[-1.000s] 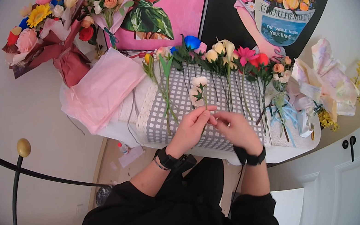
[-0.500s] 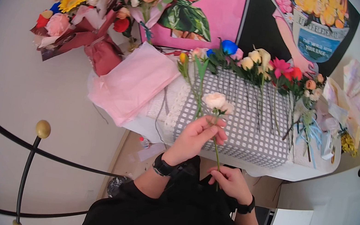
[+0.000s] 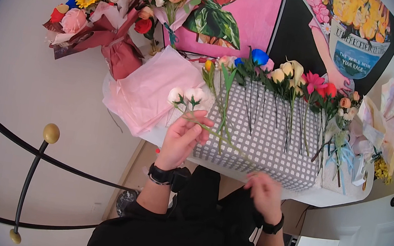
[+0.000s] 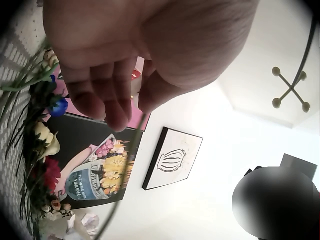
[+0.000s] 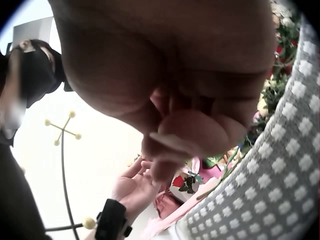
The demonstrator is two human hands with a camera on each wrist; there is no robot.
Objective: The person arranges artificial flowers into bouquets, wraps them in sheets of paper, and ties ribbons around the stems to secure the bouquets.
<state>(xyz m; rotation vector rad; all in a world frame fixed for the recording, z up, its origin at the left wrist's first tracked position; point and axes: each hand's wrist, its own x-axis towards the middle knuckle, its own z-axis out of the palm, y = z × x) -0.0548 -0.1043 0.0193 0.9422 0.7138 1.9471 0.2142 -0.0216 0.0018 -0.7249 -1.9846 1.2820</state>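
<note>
My left hand pinches the green stem of a flower just below its head, between thumb and fingers. Two pale white-pink blooms stand above the fingertips, over the edge of the pink wrapping paper. From the hand the stem slants down to the right; the left wrist view shows a stem running down from the thumb. My right hand, slightly blurred, hovers in front of the table edge near the stem's lower end. Its fingers are loosely curled, with no stem visible in them.
A row of single flowers lies along the back of the checked cloth. Pink wrapping paper covers the table's left end. Wrapped bouquets stand beyond it. At the right lie light blue ribbon and pale paper.
The flower has gone from upright before me to slanted, its blooms now further left near the pink paper. My left hand moved left with it; my right hand went from the stem's end to slightly right.
</note>
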